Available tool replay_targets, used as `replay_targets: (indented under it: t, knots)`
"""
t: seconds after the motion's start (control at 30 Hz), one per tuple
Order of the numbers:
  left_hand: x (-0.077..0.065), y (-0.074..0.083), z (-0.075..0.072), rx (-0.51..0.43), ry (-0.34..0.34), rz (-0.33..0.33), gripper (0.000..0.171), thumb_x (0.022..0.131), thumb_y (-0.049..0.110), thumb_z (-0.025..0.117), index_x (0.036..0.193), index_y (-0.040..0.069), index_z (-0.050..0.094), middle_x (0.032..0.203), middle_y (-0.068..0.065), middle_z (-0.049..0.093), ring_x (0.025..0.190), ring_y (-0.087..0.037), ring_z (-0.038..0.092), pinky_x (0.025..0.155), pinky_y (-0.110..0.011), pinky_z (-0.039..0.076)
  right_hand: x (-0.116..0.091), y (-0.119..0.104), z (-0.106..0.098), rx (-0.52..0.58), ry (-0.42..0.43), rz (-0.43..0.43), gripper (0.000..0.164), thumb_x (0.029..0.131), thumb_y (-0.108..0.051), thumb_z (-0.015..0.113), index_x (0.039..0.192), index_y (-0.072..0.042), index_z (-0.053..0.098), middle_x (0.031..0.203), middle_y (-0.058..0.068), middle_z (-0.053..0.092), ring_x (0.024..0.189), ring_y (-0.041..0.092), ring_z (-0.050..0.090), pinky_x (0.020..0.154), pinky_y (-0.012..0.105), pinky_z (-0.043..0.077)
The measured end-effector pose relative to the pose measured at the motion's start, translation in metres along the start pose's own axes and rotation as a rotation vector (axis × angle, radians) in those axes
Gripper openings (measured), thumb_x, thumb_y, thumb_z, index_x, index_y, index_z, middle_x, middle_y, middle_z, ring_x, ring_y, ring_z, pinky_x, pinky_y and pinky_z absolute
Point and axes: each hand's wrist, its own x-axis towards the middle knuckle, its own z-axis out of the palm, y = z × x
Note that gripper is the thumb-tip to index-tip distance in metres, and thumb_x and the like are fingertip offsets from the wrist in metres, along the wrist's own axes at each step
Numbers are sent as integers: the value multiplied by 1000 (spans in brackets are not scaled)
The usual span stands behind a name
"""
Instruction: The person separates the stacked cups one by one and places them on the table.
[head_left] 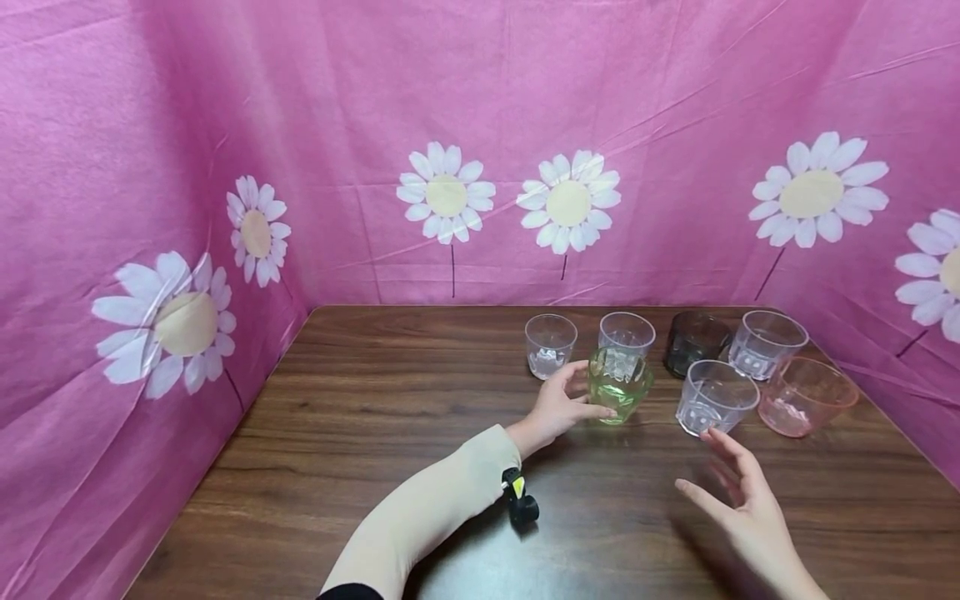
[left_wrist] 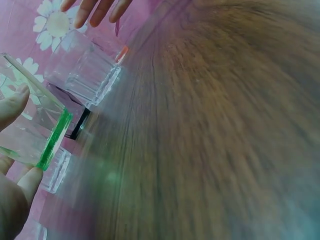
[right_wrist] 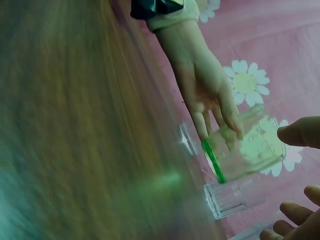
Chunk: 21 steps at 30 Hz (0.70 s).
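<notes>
My left hand (head_left: 555, 408) grips a green see-through tumbler (head_left: 618, 392) from its left side, thumb in front. In the left wrist view the tumbler's thick green base (left_wrist: 55, 140) is held off the table. My right hand (head_left: 750, 508) has its fingers spread and holds nothing. Its fingertips are close to the front clear tumbler (head_left: 716, 404); whether they touch it I cannot tell. Directly behind the green tumbler stands another clear tumbler (head_left: 627, 329), partly hidden by it. In the right wrist view, the left hand (right_wrist: 205, 85) reaches around the green tumbler (right_wrist: 250, 145).
Left of the green tumbler stands a clear tumbler (head_left: 551, 346). At the right are a dark grey tumbler (head_left: 693, 343), another clear one (head_left: 768, 342) and a pink one (head_left: 806, 400). Pink flowered cloth (head_left: 510, 100) hangs around the brown wooden table (head_left: 360, 400).
</notes>
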Motion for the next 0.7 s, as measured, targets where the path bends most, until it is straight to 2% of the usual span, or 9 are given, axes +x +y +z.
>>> replay_targets:
  t: [0.13,0.27,0.43,0.57,0.7]
  knots:
    - [4,-4,6,55,-1,13,70,69,-14,82,132,-2,55,122,-16,64,105,-21,66,88,-23,53,-5,1,3,92,-18,-30,88,69,33,62,142,-14,45,132,-13,51,122,-5,46,95,6,36]
    - [6,-8,11,65,-7,-6,70,71,-12,83,133,-1,54,121,-11,64,103,-15,65,87,-22,53,-9,1,6,162,-32,-49,85,68,34,61,141,-7,46,133,-10,52,123,-2,45,95,5,36]
    - [3,-11,15,29,-32,-44,73,71,-15,81,137,-3,51,120,-8,64,104,-14,64,91,-24,52,-12,-3,9,105,-47,-42,82,70,32,63,142,-3,44,134,-13,51,124,-2,44,96,5,36]
    - [1,-12,17,26,-45,-67,73,71,-16,80,137,-4,50,123,-12,63,106,-15,63,95,-26,50,-12,-6,10,68,-51,-29,82,71,30,65,143,-4,44,133,-14,51,123,-3,44,95,5,37]
    - [1,-11,19,22,-52,-71,71,72,-17,79,136,-5,50,125,-15,62,109,-18,63,97,-27,49,-11,-8,11,68,-56,-26,79,72,29,65,142,0,43,133,-13,51,123,-3,45,95,5,37]
